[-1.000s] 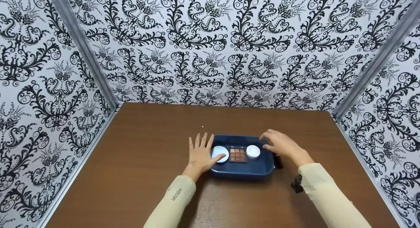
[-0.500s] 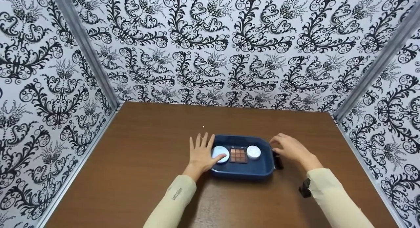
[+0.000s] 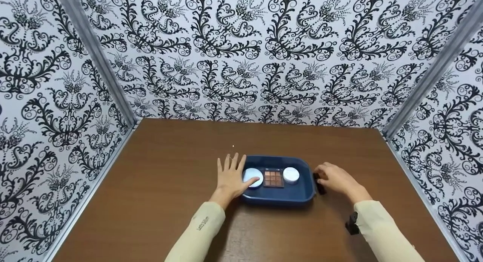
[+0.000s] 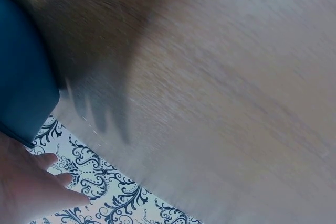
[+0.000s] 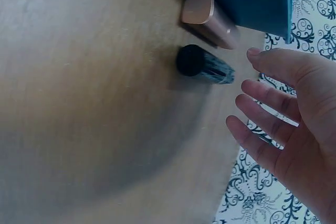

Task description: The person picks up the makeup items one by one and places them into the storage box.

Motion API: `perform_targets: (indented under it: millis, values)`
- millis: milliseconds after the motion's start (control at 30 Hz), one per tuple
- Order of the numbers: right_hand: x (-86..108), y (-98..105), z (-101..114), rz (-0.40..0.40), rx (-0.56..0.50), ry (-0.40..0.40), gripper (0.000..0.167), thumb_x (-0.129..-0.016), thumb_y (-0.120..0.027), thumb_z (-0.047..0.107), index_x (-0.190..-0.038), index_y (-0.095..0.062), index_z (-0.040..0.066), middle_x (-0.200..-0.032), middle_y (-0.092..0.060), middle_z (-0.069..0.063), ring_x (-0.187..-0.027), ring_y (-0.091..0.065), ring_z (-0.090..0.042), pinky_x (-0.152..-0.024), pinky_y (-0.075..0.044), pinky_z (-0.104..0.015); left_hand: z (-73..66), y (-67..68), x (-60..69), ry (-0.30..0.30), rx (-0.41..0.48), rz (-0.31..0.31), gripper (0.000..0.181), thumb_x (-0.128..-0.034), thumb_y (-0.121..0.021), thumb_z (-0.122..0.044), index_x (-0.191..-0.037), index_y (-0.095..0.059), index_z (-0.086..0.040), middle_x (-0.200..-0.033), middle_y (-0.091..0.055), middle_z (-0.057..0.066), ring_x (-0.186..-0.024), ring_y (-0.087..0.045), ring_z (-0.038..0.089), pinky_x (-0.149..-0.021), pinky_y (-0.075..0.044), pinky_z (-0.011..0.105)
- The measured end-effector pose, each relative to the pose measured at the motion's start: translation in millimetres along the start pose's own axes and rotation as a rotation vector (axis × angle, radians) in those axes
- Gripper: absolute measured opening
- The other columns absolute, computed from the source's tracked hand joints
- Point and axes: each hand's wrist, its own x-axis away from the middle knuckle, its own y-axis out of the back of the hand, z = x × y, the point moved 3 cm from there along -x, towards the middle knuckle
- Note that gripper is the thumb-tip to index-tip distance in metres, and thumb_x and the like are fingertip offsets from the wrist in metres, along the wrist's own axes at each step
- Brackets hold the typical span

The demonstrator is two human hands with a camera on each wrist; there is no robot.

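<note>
A blue tub (image 3: pixel 290 196) holds a pale blue round case (image 3: pixel 252 174), an eyeshadow palette (image 3: pixel 273 179) and a white round jar (image 3: pixel 291 175). My left hand (image 3: pixel 230 181) lies at the tub's left side, fingers spread, thumb over the pale blue case. At the right side my right hand (image 3: pixel 337 180) hovers by small dark items (image 3: pixel 320 187). The right wrist view shows them as a rose-gold capped tube (image 5: pixel 207 19) and a black-ended patterned cylinder (image 5: pixel 202 64), both lying down. My right thumb and fingers are parted there, with a gap before both items.
A brown wooden table (image 3: pixel 181 149) lies under everything. Patterned black-and-white walls (image 3: pixel 241 58) enclose it at the back and both sides. In the left wrist view the tub's blue wall (image 4: pixel 23 72) stands beside the left hand.
My right hand has moved from over the tub's right rim outward and down to beside the small items. My left hand has stayed in place.
</note>
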Motion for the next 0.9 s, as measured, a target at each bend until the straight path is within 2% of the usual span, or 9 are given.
perform_targets:
  millis: [233,600,767,900]
  values:
    - [4.0,-9.0,-4.3,0.013,-0.009,-0.029,0.027,-0.087,-0.071,0.006,-0.113,-0.068,0.0,-0.107,-0.066,-0.014,-0.098,-0.065,-0.031,-0.086,-0.053,-0.051,-0.8,1.3,-0.5,0.003,0.01,0.014,0.101,-0.0822,-0.033,-0.088,-0.161,-0.02,-0.026,-0.166,-0.026,0.008,-0.155,-0.017,0.034,-0.123,-0.007,0.062]
    - [5.3,-18.3,-6.1,0.027,-0.022,-0.073,0.034,-0.087,-0.074,0.01,-0.119,-0.066,0.003,-0.113,-0.066,-0.016,-0.103,-0.064,-0.033,-0.089,-0.053,-0.054,-0.8,4.6,0.3,0.004,0.013,0.018,0.101,-0.0824,-0.035,-0.088,-0.161,-0.021,-0.025,-0.166,-0.025,0.008,-0.155,-0.017,0.034,-0.123,-0.008,0.062]
    - [5.2,-23.0,-7.5,0.006,-0.036,-0.061,0.033,-0.084,-0.077,0.011,-0.114,-0.065,0.006,-0.102,-0.066,-0.011,-0.09,-0.06,-0.023,-0.08,-0.052,-0.046,-0.7,4.0,1.0,0.003,0.013,0.026,0.101,-0.083,-0.034,-0.088,-0.161,-0.019,-0.026,-0.167,-0.024,0.008,-0.155,-0.016,0.034,-0.123,-0.009,0.062]
    - [4.7,-25.0,-8.6,-0.01,-0.032,-0.049,0.031,-0.082,-0.077,0.008,-0.11,-0.065,0.008,-0.09,-0.061,-0.006,-0.08,-0.051,-0.017,-0.071,-0.044,-0.037,-0.6,3.1,1.6,0.003,0.02,0.023,0.1,-0.0835,-0.034,-0.087,-0.161,-0.019,-0.026,-0.166,-0.025,0.008,-0.155,-0.017,0.034,-0.123,-0.009,0.062]
